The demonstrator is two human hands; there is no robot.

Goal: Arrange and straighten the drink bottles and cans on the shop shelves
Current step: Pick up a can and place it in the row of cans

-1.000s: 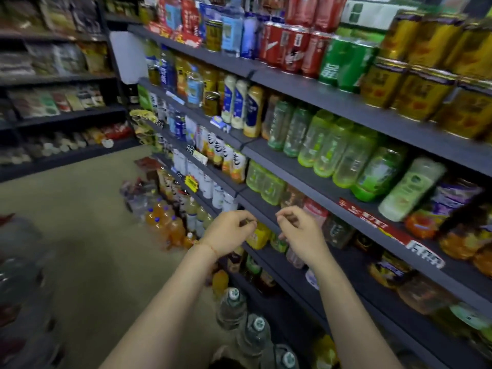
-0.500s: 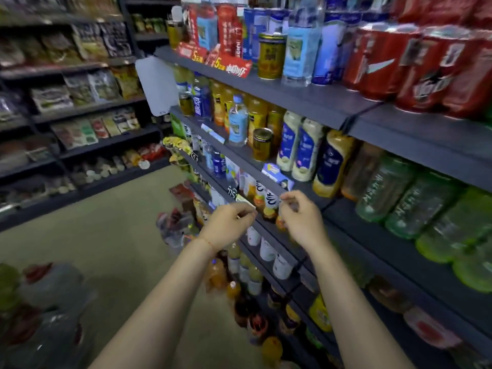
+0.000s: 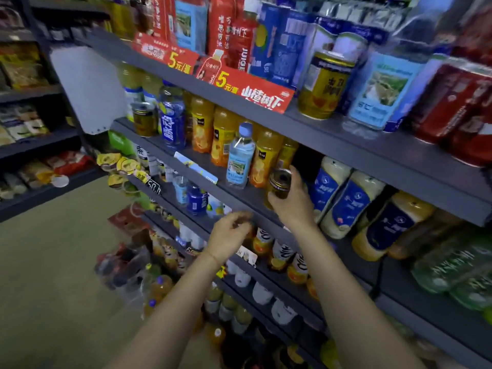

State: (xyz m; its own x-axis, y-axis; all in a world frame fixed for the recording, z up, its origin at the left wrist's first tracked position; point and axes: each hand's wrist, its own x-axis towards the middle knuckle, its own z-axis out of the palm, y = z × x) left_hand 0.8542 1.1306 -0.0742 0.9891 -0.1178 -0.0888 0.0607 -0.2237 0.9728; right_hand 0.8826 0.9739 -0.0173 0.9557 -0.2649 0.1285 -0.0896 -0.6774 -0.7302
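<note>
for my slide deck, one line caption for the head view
Right hand grips a small can on the drinks shelf; left hand hovers below.

Dark grey shelves [image 3: 314,134] before me, orange juice bottles [image 3: 222,134], a water bottle [image 3: 239,158], cream bottles [image 3: 343,201], gold can [image 3: 324,86] above

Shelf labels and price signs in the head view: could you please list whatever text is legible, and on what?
"5元" on the left red shelf sign.
"5元" and "山楂树下" on the right red shelf sign.
"脉动" on the blue bottle.
Other bottle and can labels, and the lower price tags, are too blurred.
</note>
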